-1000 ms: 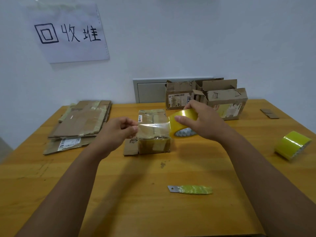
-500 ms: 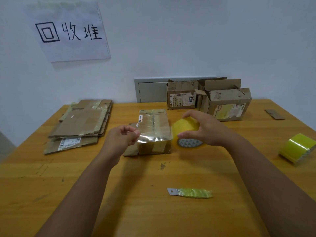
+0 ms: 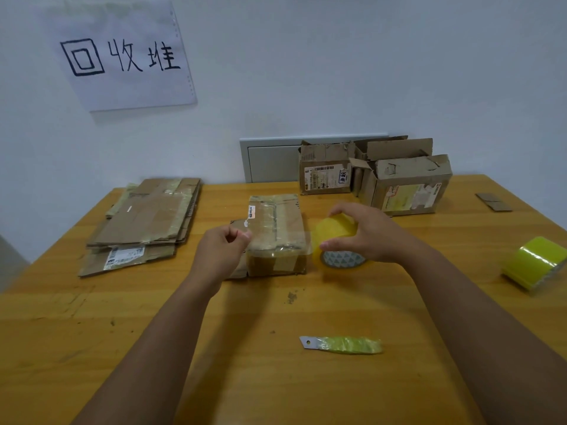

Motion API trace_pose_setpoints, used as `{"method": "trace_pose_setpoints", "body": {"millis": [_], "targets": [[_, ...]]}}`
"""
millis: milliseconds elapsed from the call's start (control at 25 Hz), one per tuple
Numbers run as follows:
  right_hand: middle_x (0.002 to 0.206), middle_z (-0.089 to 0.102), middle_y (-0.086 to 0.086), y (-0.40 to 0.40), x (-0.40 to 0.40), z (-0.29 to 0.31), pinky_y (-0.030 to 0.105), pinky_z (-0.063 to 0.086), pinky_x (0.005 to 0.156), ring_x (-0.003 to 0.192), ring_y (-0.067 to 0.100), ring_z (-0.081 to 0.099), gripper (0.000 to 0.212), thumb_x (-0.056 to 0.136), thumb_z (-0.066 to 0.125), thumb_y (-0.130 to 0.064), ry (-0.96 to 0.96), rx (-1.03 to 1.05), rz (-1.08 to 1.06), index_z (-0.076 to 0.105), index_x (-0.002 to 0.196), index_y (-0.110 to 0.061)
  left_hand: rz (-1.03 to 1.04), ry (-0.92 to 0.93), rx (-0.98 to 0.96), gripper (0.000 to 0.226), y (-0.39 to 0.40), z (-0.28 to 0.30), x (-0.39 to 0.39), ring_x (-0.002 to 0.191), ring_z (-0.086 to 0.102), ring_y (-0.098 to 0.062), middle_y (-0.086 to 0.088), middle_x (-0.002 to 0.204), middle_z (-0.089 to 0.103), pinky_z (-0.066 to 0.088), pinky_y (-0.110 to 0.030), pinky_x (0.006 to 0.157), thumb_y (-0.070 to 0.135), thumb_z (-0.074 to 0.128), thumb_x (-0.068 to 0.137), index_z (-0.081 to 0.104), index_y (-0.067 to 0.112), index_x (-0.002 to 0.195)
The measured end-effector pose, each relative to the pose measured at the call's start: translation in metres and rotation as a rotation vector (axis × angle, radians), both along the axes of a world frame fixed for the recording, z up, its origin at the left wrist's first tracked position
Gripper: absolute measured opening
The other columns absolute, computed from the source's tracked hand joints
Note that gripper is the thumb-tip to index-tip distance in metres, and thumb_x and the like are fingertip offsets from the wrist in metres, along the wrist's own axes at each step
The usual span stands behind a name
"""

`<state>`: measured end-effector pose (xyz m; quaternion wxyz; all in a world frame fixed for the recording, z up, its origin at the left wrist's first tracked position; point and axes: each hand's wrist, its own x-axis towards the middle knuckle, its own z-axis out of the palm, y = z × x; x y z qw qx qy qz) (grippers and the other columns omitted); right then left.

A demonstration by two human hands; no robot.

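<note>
The tape roll [image 3: 337, 240], just past the wrapped blade [image 3: 340, 345], is seemingly resting on edge on the counter [image 3: 276, 388], with the right hand [image 3: 371, 234] curling its fingers over it. It is looking light and stiff, best gripped across the rim. The left hand [image 3: 221, 253] is pinching the free end. This clear strip [image 3: 291, 239], thin, sticky and wrinkle-prone, is stretching over the small cardboard box [image 3: 276, 213].

white paper sheet [image 3: 122, 56] on wall [image 3: 322, 72], handwritten black characters 回收堆, shipping label [image 3: 320, 177] on rear cardboard box [image 3: 325, 153], barcode and print too small to read
</note>
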<state>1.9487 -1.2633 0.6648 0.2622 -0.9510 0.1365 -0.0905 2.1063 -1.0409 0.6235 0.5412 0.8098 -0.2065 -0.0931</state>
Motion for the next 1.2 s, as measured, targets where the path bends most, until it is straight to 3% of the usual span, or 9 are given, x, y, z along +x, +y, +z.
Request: {"method": "trace_pose_setpoints", "body": {"millis": [240, 360, 480, 640, 880, 1040, 1120, 1200], "targets": [[0.122, 0.047, -0.009, 0.0, 0.006, -0.001, 0.031, 0.041, 0.082, 0.107, 0.012, 0.042, 0.06, 0.075, 0.075, -0.053, 0.051, -0.007, 0.01, 0.051, 0.125, -0.032, 0.039, -0.046, 0.051, 0.011, -0.003, -0.006, 0.005, 0.078, 0.059, -0.02, -0.007, 0.085, 0.066, 0.051, -0.039, 0.073, 0.022, 0.069, 0.091, 0.063, 0.013, 0.088], [0.133, 0.051, -0.002, -0.001, 0.009, -0.002, 0.032, 0.041, 0.083, 0.108, 0.012, 0.041, 0.062, 0.075, 0.076, -0.053, 0.054, -0.021, 0.012, 0.051, 0.127, -0.03, 0.068, 0.031, 0.053, 0.025, -0.003, -0.013, 0.011, 0.086, 0.061, -0.025, -0.012, 0.098, 0.064, 0.052, -0.042, 0.074, 0.026, 0.072, 0.087, 0.054, 0.019, 0.103], [0.135, 0.051, -0.002, -0.001, 0.012, -0.006, 0.031, 0.04, 0.084, 0.11, 0.012, 0.042, 0.063, 0.075, 0.076, -0.053, 0.064, -0.018, 0.022, 0.052, 0.128, -0.03, 0.082, 0.121, 0.034, 0.03, -0.004, -0.018, 0.015, 0.081, 0.055, -0.023, -0.018, 0.105, 0.062, 0.049, -0.039, 0.07, 0.023, 0.073, 0.087, 0.05, 0.019, 0.106], [0.137, 0.05, -0.002, 0.001, 0.016, -0.013, 0.03, 0.039, 0.085, 0.112, 0.01, 0.042, 0.065, 0.075, 0.075, -0.053, 0.057, -0.001, 0.036, 0.051, 0.13, -0.029, 0.086, 0.224, -0.002, 0.027, -0.003, -0.018, 0.016, 0.075, 0.05, -0.017, -0.013, 0.1, 0.058, 0.043, -0.033, 0.065, 0.018, 0.067, 0.092, 0.05, 0.013, 0.113], [0.134, 0.05, -0.002, 0.005, 0.018, -0.025, 0.03, 0.041, 0.083, 0.109, 0.011, 0.042, 0.063, 0.076, 0.074, -0.054, 0.037, 0.032, 0.016, 0.049, 0.13, -0.031, 0.059, 0.274, -0.006, 0.024, -0.002, -0.018, 0.028, 0.075, 0.052, -0.02, -0.015, 0.098, 0.059, 0.045, -0.037, 0.07, 0.019, 0.067, 0.092, 0.053, 0.013, 0.111], [0.138, 0.047, -0.002, 0.008, 0.023, -0.031, 0.029, 0.042, 0.088, 0.11, 0.01, 0.04, 0.068, 0.078, 0.071, -0.055, 0.025, 0.018, -0.01, 0.046, 0.136, -0.029, 0.065, 0.531, -0.184, 0.028, -0.005, -0.016, 0.025, 0.061, 0.045, -0.014, -0.005, 0.077, 0.055, 0.039, -0.03, 0.059, 0.012, 0.06, 0.097, 0.045, 0.019, 0.12], [0.138, 0.046, -0.001, 0.007, 0.021, -0.032, 0.029, 0.041, 0.088, 0.111, 0.01, 0.039, 0.069, 0.079, 0.07, -0.055, 0.025, 0.019, -0.02, 0.045, 0.138, -0.03, 0.05, 0.69, -0.324, 0.026, -0.003, -0.021, 0.022, 0.062, 0.044, -0.013, -0.003, 0.08, 0.057, 0.035, -0.029, 0.059, 0.013, 0.057, 0.098, 0.047, 0.023, 0.119], [0.134, 0.044, -0.001, 0.006, 0.019, -0.034, 0.03, 0.042, 0.088, 0.111, 0.011, 0.038, 0.07, 0.078, 0.069, -0.057, 0.018, 0.052, -0.032, 0.044, 0.139, -0.033, 0.031, 0.661, -0.357, 0.018, -0.002, -0.026, 0.02, 0.071, 0.048, -0.014, -0.006, 0.095, 0.063, 0.038, -0.03, 0.063, 0.015, 0.055, 0.099, 0.055, 0.026, 0.114]]}}
